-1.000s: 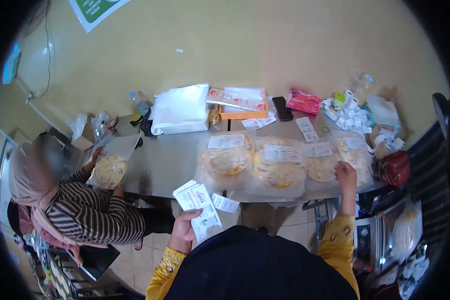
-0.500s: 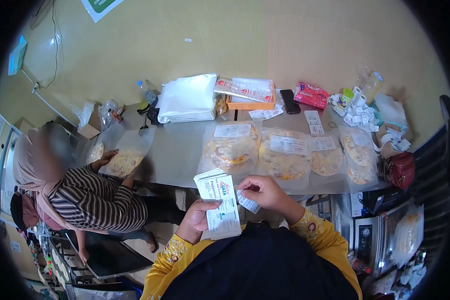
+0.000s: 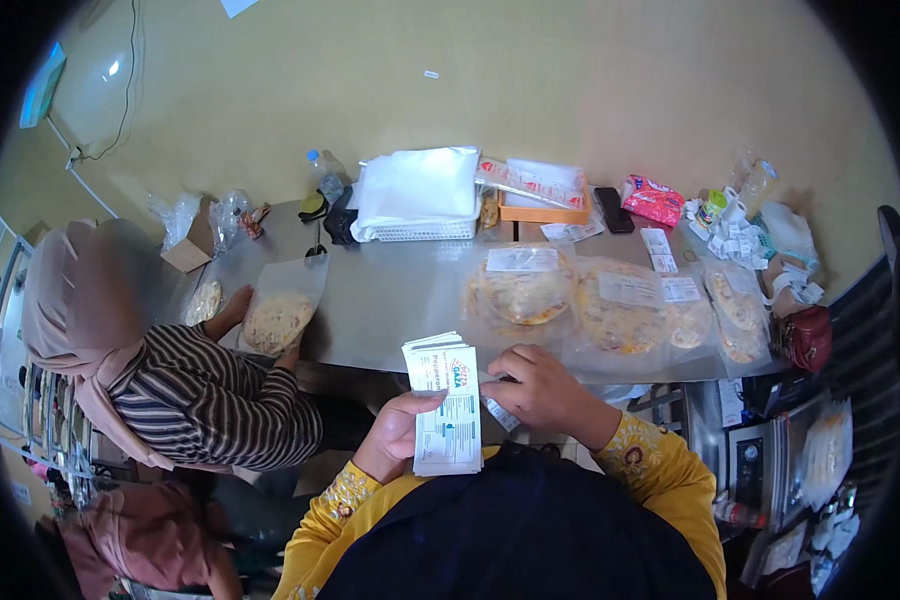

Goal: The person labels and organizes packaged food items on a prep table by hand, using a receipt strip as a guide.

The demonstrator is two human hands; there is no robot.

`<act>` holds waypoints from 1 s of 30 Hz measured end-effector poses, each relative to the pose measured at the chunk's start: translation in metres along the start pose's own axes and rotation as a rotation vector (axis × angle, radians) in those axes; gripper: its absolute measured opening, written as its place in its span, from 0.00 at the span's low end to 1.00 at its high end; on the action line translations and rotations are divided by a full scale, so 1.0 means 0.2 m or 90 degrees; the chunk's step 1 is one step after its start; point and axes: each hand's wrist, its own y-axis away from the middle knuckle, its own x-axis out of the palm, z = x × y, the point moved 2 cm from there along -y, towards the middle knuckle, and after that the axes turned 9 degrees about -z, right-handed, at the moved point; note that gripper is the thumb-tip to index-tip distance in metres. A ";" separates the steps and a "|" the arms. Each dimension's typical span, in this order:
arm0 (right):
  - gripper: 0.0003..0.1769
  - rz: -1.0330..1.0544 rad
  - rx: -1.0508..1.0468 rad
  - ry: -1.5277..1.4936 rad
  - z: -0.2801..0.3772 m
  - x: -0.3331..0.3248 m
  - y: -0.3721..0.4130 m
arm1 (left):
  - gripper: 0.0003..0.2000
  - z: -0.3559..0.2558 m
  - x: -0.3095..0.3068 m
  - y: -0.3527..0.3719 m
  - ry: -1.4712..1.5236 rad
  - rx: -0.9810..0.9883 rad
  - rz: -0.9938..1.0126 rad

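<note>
A stack of printed pizza labels (image 3: 448,420) is in my left hand (image 3: 394,434), with the thumb across its front. To its right, my right hand (image 3: 538,388) has its fingers closed on a small printed slip (image 3: 502,414), partly hidden below the fingers. Beyond my hands, bagged pizzas lie on the metal table (image 3: 370,300): one (image 3: 527,287) with a white label on top, another (image 3: 622,305) beside it, and smaller ones (image 3: 738,310) at the right.
At the left a person in a striped top (image 3: 215,400) holds a bagged pizza (image 3: 276,322). A white basket (image 3: 415,229), orange tray (image 3: 545,213), phone (image 3: 613,210) and red packet (image 3: 653,200) stand along the back. Another person (image 3: 150,535) bends low at the lower left.
The view has shifted, so the table items appear farther right. The slip in my right hand now shows less and sits lower behind the fingers. A person in pink has come further into view.
</note>
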 end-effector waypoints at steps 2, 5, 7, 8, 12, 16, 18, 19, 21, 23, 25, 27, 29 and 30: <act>0.11 -0.016 -0.033 0.038 0.05 0.07 -0.05 | 0.21 -0.06 -0.06 0.05 0.005 -0.010 0.006; 0.09 -0.066 -0.016 0.038 0.10 0.18 -0.08 | 0.20 -0.14 -0.11 0.11 0.002 -0.006 0.042; 0.07 -0.102 0.059 0.006 0.12 0.25 -0.11 | 0.20 -0.20 -0.14 0.14 -0.033 0.026 0.062; 0.06 -0.128 0.182 -0.058 0.13 0.28 -0.14 | 0.20 -0.23 -0.17 0.14 -0.034 0.062 0.053; 0.06 -0.164 0.588 -0.399 0.21 0.44 -0.21 | 0.24 -0.27 -0.23 0.13 -0.007 0.209 0.020; 0.07 -0.067 0.710 -0.610 0.28 0.65 -0.28 | 0.26 -0.29 -0.30 0.12 -0.046 0.272 0.044; 0.07 -0.035 0.733 -0.589 0.29 0.72 -0.29 | 0.26 -0.31 -0.33 0.13 -0.092 0.265 0.091; 0.07 -0.026 0.741 -0.592 0.28 0.75 -0.29 | 0.27 -0.30 -0.31 0.15 -0.114 0.289 0.028; 0.07 -0.018 0.754 -0.581 0.27 0.78 -0.29 | 0.28 -0.30 -0.33 0.12 -0.120 0.300 -0.011; 0.07 -0.021 0.762 -0.553 0.27 0.79 -0.30 | 0.28 -0.30 -0.35 0.11 -0.116 0.294 -0.024; 0.07 -0.016 0.772 -0.525 0.26 0.79 -0.31 | 0.28 -0.31 -0.36 0.11 -0.104 0.273 -0.016; 0.07 -0.012 0.773 -0.505 0.26 0.80 -0.32 | 0.28 -0.31 -0.37 0.10 -0.105 0.275 -0.016; 0.08 -0.011 0.767 -0.491 0.25 0.81 -0.32 | 0.28 -0.31 -0.38 0.09 -0.101 0.279 -0.018; 0.08 -0.022 0.746 -0.466 0.24 0.81 -0.31 | 0.28 -0.31 -0.37 0.09 -0.097 0.283 -0.019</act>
